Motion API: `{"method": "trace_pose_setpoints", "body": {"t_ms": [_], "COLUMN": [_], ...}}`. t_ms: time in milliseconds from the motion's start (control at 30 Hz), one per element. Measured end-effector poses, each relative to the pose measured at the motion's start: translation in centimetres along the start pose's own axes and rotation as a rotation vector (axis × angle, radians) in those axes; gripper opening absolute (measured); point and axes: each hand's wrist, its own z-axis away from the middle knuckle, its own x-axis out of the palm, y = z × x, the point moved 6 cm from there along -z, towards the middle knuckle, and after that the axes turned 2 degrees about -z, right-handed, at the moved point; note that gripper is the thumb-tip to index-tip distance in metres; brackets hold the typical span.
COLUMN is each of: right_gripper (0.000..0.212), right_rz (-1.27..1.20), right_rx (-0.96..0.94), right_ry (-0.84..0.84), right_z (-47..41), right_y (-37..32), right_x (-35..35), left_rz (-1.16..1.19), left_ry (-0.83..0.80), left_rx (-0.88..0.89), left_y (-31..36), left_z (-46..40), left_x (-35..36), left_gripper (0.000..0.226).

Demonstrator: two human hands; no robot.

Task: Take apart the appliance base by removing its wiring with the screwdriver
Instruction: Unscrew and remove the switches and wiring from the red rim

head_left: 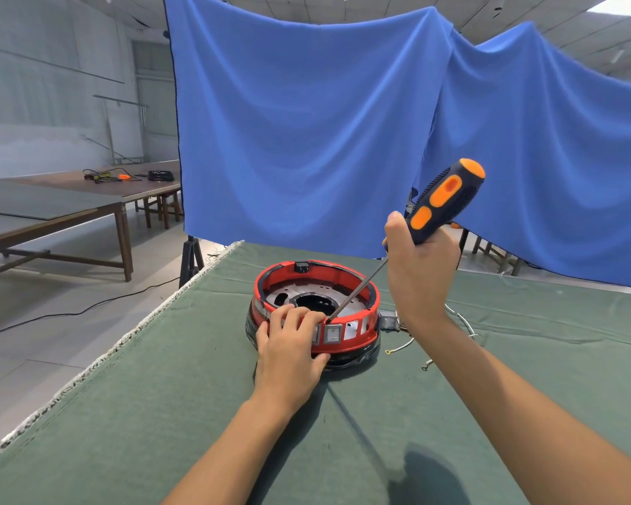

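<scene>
Two hands on the job. Left hand (291, 347) clamped over the near rim of the red appliance base (316, 312), fingers curled inside, thumb on the outer wall. Right hand (418, 271) wrapped round the orange-and-black screwdriver (438, 204), handle tilted to 1 o'clock, tip down at the inner rim just beside the left fingers. Base sitting on green cloth (161, 395), mid-table. Loose wires (428, 344) lying at 3 o'clock of the base. Blue curtain (306, 133) behind.
</scene>
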Motion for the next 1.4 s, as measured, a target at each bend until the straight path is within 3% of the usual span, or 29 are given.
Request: {"method": "trace_pose_setpoints", "body": {"t_ms": [533, 733, 1233, 1400], "right_gripper": [0.049, 0.038, 0.039, 0.038], "right_rz": [0.013, 0.054, 0.278, 0.224], "right_rx": [-0.078, -0.098, 0.119, 0.089], "right_ry": [-0.02, -0.1, -0.346, -0.283], "right_z": [0.5, -0.4, -5.0, -4.7], "right_y": [-0.3, -1.2, 2.2, 1.5], "right_x": [0.2, 2.4, 9.6, 7.4], "left_rz": [-0.036, -0.05, 0.067, 0.074], "left_ry": [-0.032, -0.032, 0.082, 0.061], "left_rx": [0.004, -0.004, -0.022, -0.026], "left_y": [0.4, 0.6, 0.4, 0.3], "left_z": [0.1, -0.2, -0.4, -0.4], "left_x": [0.0, 0.0, -0.5, -0.4], "left_gripper": [0.053, 0.05, 0.051, 0.051]}}
